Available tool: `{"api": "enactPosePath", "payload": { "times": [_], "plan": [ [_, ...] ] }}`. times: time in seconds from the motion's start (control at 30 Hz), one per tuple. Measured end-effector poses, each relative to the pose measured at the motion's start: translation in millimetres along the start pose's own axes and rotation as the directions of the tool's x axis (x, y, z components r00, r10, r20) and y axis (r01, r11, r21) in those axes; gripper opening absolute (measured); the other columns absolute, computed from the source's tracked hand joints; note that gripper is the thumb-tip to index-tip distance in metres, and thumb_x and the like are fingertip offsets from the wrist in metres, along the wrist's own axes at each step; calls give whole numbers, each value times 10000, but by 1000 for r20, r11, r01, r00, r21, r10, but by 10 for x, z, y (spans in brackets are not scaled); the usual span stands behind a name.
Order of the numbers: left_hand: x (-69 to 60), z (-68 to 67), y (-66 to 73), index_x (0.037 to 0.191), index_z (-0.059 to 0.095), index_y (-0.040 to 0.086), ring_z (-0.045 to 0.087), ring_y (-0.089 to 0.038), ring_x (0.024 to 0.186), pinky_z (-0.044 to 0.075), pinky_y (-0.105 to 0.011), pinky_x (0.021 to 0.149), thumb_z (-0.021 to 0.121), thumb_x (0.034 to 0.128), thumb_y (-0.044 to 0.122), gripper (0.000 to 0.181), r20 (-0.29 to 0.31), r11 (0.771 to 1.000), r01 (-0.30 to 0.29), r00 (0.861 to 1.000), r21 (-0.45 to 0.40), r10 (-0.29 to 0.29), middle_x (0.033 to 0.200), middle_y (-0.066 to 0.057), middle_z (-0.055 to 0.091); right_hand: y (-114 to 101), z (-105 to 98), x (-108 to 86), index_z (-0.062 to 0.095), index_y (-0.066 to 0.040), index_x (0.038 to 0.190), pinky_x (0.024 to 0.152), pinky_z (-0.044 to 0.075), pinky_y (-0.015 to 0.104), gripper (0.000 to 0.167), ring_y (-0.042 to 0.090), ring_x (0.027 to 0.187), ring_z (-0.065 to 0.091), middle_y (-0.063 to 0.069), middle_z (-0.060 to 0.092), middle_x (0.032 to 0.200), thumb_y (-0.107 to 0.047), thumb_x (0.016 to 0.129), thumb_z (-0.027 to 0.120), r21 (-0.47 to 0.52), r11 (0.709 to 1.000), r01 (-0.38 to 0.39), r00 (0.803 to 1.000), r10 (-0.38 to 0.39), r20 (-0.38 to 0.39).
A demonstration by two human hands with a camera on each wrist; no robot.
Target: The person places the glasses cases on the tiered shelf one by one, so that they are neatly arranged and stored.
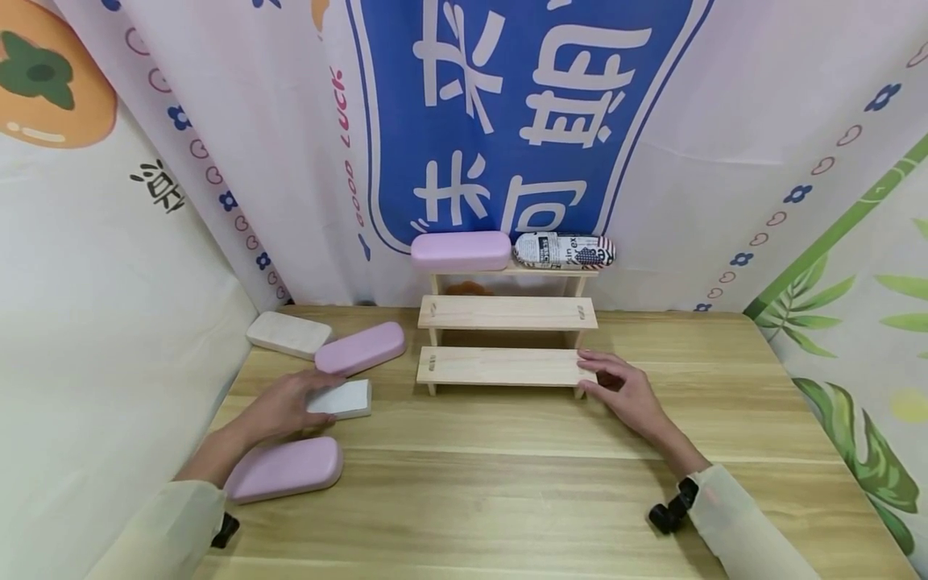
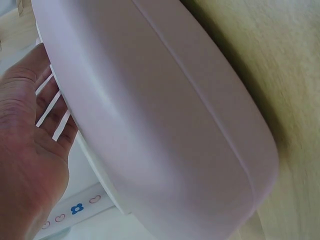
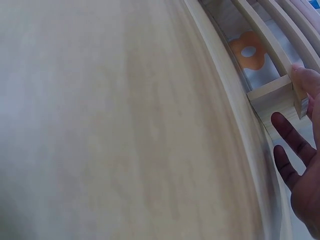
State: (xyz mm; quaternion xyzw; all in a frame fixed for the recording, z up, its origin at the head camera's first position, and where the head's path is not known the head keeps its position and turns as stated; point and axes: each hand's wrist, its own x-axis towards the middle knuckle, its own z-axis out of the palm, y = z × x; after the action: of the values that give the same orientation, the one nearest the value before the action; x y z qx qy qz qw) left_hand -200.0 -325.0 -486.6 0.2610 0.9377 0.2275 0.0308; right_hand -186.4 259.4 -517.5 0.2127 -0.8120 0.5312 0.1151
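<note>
Our table bears a tiered stand near its far edge, a cream case by the far-left corner and two pink cases toward the left edge.

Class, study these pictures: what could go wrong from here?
1. The left hand holds a white case between two pink cases; lifting it might knock one of them.
2. The right hand touches the lowest step of the wooden stand; pushing there could shift it.
3. The patterned case on the top step seems to jut past its end, so a jolt might drop it.
</note>
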Motion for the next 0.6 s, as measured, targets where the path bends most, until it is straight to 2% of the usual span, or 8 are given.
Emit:
{"api": "enactPosePath", "payload": {
  "times": [0.4, 0.5, 0.6],
  "plan": [
    [-6, -23, 3, 1350, 698, 24, 641, -452, 1249, 494, -630, 1056, 935, 799, 181, 620, -17, 999, -26, 999, 42, 27, 1340, -210, 701, -2, -2, -3, 744, 57, 1239, 936, 526, 151, 342, 300, 1310, 609, 235, 660, 1403, 73, 900, 785, -8, 1000, 1, 1000, -1, 2],
    [-3, -45, 16, 1347, 699, 16, 645, -452, 1241, 500, -631, 1045, 936, 802, 196, 621, -19, 998, -45, 999, 38, 45, 1332, -206, 705, -7, -5, -3, 746, 53, 1236, 948, 527, 159, 337, 318, 1314, 604, 238, 659, 1403, 68, 902, 785, -11, 1000, -3, 1000, 3, 3],
    [12, -68, 39, 1353, 692, -2, 652, -444, 1234, 508, -621, 1040, 931, 805, 191, 628, -19, 997, -66, 998, 46, 67, 1325, -203, 709, -15, -8, 2, 748, 48, 1238, 934, 532, 164, 335, 278, 1308, 614, 229, 662, 1403, 58, 906, 786, -14, 1000, -7, 1000, 7, 5]
  ]
}}
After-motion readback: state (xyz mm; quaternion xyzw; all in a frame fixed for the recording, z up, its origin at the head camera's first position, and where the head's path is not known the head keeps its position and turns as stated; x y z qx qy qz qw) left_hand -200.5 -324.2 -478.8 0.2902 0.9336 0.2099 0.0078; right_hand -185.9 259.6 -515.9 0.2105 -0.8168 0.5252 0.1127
